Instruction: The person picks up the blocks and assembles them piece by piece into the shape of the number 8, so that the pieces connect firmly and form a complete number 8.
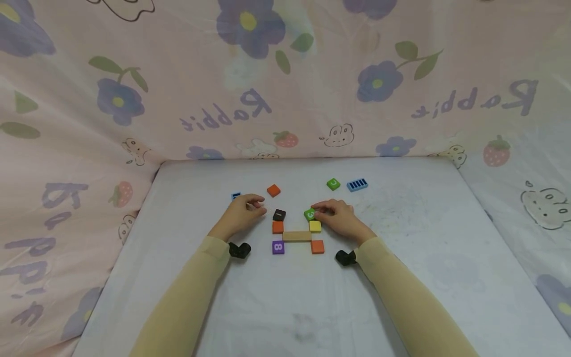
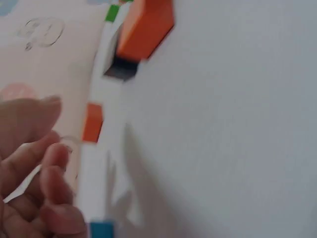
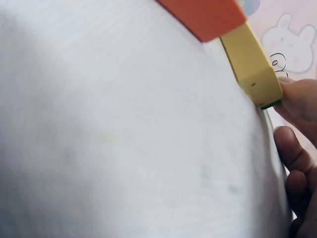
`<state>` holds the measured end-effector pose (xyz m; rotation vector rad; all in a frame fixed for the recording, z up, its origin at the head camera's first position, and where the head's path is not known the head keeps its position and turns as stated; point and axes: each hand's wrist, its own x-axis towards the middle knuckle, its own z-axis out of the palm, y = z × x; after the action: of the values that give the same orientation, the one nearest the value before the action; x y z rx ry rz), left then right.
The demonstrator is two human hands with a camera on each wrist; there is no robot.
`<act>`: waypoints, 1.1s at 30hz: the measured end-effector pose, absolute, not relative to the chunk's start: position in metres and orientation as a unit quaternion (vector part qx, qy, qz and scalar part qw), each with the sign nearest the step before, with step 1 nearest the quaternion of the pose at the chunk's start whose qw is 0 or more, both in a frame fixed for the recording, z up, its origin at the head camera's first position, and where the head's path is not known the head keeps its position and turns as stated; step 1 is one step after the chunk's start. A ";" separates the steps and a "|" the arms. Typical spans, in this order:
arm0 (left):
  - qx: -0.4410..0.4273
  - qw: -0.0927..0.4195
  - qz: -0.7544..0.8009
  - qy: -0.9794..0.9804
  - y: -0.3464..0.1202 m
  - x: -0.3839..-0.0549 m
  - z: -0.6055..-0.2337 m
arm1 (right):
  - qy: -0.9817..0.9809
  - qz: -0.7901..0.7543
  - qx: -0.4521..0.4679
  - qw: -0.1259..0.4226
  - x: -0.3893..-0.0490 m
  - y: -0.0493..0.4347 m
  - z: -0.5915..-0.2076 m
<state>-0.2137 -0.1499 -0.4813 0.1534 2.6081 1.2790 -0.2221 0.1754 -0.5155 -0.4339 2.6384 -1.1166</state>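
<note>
My right hand (image 1: 342, 218) pinches a green number block (image 1: 309, 214) by its right side, at the far end of a yellow block (image 1: 314, 226). My left hand (image 1: 241, 214) hovers left of a black number block (image 1: 279, 215), fingers loosely curved and holding nothing. Behind that hand a blue striped piece (image 1: 236, 196) is partly hidden. Nearer me, an orange block (image 1: 278, 227) touches the black one. A wooden plank (image 1: 297, 236) lies crosswise, with a purple block (image 1: 278, 247) marked 8 and another orange block (image 1: 317, 247) at its near corners.
Farther back on the white table lie an orange block (image 1: 273, 190), a green number block (image 1: 333, 184) and a blue striped block (image 1: 357, 185). A printed cloth (image 1: 303, 109) hangs behind the table and along both sides.
</note>
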 end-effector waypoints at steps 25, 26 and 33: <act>-0.063 0.102 0.435 0.893 -0.201 -0.217 -0.495 | 0.906 -0.379 -0.140 0.124 -0.219 0.173 -0.514; -0.062 0.103 0.430 0.895 -0.200 -0.218 -0.495 | 0.907 -0.379 -0.140 0.123 -0.219 0.173 -0.514; -0.049 0.101 0.398 0.911 -0.198 -0.222 -0.496 | 0.906 -0.380 -0.145 0.119 -0.220 0.174 -0.513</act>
<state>-0.2219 -0.1984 -0.4961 -0.1447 2.6905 1.1763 -0.2195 0.1740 -0.5129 -0.4239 2.6486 -1.1102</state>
